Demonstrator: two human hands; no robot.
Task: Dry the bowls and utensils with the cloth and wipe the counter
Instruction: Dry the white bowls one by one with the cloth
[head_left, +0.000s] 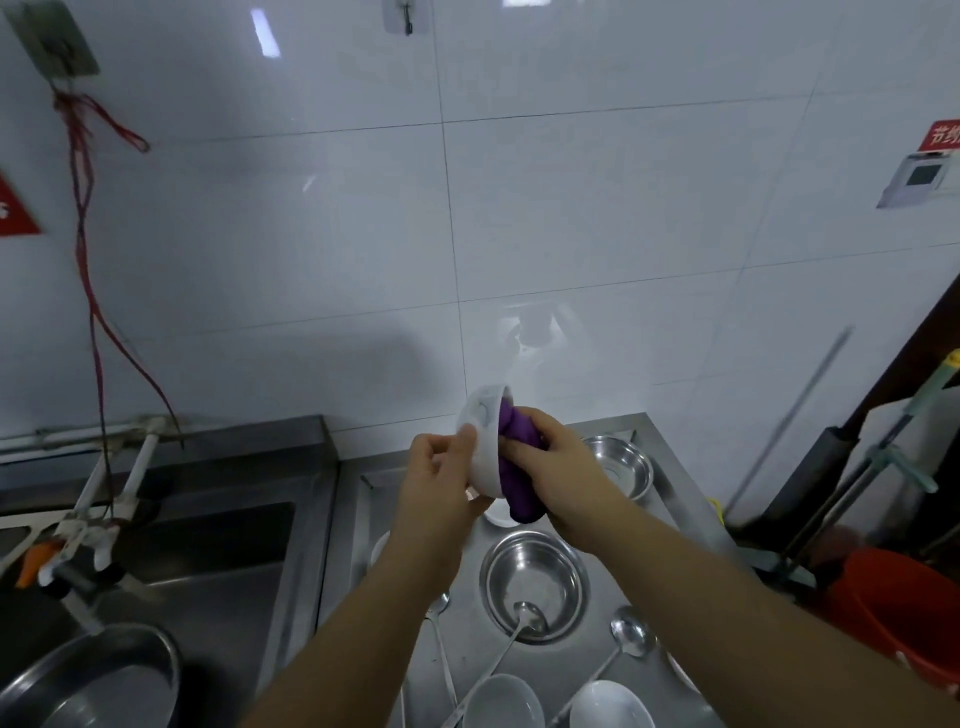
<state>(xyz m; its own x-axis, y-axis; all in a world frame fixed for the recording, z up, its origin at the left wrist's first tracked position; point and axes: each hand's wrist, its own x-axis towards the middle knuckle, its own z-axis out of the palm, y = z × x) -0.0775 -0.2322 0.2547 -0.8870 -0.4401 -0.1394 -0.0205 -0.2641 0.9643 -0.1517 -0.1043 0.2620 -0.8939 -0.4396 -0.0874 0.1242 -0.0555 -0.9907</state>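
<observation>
left hand (441, 480) fingers curled on white bowl (485, 449) rim, bowl tipped sideways, mouth facing right | right hand (563, 470) fingers pinching purple cloth (519, 467) into bowl | raised over desk (670, 467) far edge

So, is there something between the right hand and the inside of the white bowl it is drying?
Only the purple cloth, as intended: the right hand presses it into the white bowl, which the left hand holds tilted on its side above the counter. Nothing else visible stands in the way.
</observation>
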